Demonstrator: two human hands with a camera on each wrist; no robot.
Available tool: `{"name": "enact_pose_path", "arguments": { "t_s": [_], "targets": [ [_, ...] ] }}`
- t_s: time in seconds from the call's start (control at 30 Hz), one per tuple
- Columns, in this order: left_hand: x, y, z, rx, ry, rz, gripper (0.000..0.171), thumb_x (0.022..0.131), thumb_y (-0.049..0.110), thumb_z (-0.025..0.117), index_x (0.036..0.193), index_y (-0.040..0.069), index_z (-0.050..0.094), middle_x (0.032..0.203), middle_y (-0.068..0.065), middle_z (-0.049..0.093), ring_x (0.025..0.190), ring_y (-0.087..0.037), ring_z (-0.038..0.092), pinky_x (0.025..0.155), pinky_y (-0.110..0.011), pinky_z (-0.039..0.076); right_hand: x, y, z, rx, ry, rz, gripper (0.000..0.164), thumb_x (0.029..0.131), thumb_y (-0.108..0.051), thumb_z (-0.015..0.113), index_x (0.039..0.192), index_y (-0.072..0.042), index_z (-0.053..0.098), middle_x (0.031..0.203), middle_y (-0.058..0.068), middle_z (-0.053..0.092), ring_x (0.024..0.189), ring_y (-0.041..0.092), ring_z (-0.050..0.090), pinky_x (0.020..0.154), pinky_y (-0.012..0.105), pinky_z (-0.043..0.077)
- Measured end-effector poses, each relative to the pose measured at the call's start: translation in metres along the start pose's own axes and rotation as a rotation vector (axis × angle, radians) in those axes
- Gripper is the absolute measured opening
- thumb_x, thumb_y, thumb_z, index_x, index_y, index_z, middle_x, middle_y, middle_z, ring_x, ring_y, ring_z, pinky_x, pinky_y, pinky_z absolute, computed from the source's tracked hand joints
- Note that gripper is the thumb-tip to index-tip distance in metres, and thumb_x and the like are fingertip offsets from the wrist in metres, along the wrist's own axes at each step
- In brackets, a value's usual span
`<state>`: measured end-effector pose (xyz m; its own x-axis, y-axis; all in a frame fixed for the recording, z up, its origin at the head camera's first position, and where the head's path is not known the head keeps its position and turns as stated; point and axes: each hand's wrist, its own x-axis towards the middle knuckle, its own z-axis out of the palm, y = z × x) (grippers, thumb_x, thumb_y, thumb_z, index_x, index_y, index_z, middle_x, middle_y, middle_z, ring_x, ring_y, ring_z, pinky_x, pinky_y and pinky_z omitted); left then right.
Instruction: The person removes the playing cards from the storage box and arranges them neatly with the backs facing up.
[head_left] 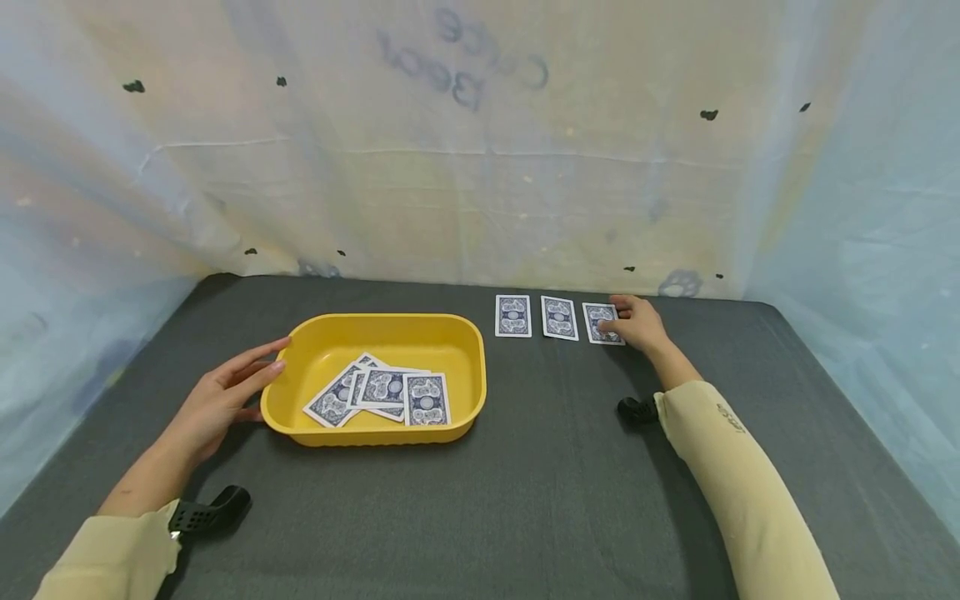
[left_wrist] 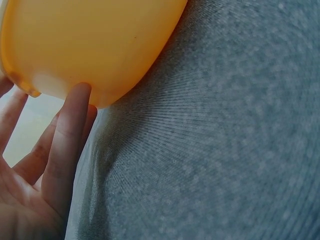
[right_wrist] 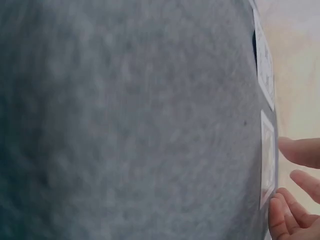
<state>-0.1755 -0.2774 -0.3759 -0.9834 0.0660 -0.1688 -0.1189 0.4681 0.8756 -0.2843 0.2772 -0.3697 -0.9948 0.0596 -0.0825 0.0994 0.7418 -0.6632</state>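
"Because the left hand (head_left: 225,396) bears on the yellow plastic tub (head_left: 367,436), does it grasp it?"

"No closed grip shows: the fingers are extended and spread against the end nearest them, presumably to steady the tub."

"What lies inside?"

"To the right of that hand, blue-backed playing cards (head_left: 427,400) overlap at odd angles, apparently gathered without regard to order."

"And the right hand (head_left: 636,323)?"

"Its thumb and fingers are parted over the rightmost card (head_left: 595,315), which lies flat; whether they press on it, one cannot tell."

"Why the gaps?"

"To that hand's left, the middle card (head_left: 559,318) and the leftmost card (head_left: 513,316) lie back-up on the dark grey cloth (head_left: 525,500). Narrow spacing probably keeps each card separate and easy to reach."
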Motion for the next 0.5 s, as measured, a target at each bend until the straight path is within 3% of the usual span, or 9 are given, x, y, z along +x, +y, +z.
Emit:
{"name": "enact_pose_path", "arguments": {
  "t_s": [0.27, 0.5],
  "targets": [
    [0.0, 0.001, 0.0, 0.0, 0.006, -0.006, 0.062, 0.094, 0.053, 0.05, 0.15, 0.032, 0.032, 0.139, -0.013, 0.042, 0.09, 0.004, 0.053, 0.071, -0.03, 0.055, -0.008, -0.014, -0.002, 0.086, 0.001, -0.007, 0.064, 0.094, -0.021, 0.061, 0.149, -0.004, 0.032, 0.147, 0.025, 0.035, 0.135, 0.041, 0.035, 0.106, 0.055, 0.035],
    [0.001, -0.001, 0.001, 0.005, 0.01, -0.005, 0.063, 0.094, 0.054, 0.05, 0.151, 0.032, 0.031, 0.144, -0.019, 0.038, 0.09, 0.005, 0.052, 0.07, -0.03, 0.055, -0.012, -0.024, 0.0, 0.13, 0.002, -0.054, 0.064, 0.095, -0.027, 0.061, 0.148, -0.005, 0.034, 0.146, 0.024, 0.038, 0.133, 0.039, 0.038, 0.105, 0.054, 0.036]
  ]
}}
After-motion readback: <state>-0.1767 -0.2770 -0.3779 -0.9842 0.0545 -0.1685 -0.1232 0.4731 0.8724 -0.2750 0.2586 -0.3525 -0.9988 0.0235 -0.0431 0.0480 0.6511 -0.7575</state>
